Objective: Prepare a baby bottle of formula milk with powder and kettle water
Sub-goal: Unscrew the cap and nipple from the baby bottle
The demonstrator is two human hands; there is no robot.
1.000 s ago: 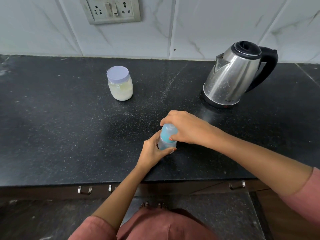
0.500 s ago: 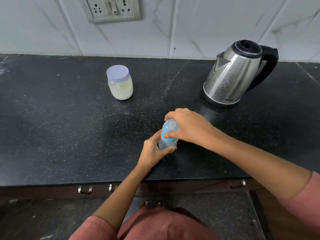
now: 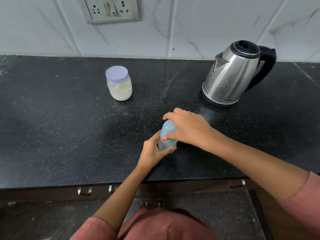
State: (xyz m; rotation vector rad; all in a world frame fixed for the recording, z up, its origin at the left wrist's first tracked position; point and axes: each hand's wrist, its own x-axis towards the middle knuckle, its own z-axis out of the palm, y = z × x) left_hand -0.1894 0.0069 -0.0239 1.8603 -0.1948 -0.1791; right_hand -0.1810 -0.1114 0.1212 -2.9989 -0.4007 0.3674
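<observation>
The baby bottle (image 3: 167, 135) is upright by the front edge of the black tabletop (image 3: 60, 127). The left hand (image 3: 153, 151) has its grip curled round the bottom. The right hand (image 3: 187, 129) pinches the blue top. The bottle looks light and slippery, so hold it low. The powder jar (image 3: 119, 84) and kettle (image 3: 230, 75) are well apart, with lots of room between.

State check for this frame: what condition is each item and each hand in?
Translucent baby bottle with blue collar: upright, cap on.
Left hand: grips the bottle's body.
Right hand: grips the bottle's top.
Clear powder jar with lilac lid: closed.
Stainless steel kettle: upright, lid shut.
</observation>
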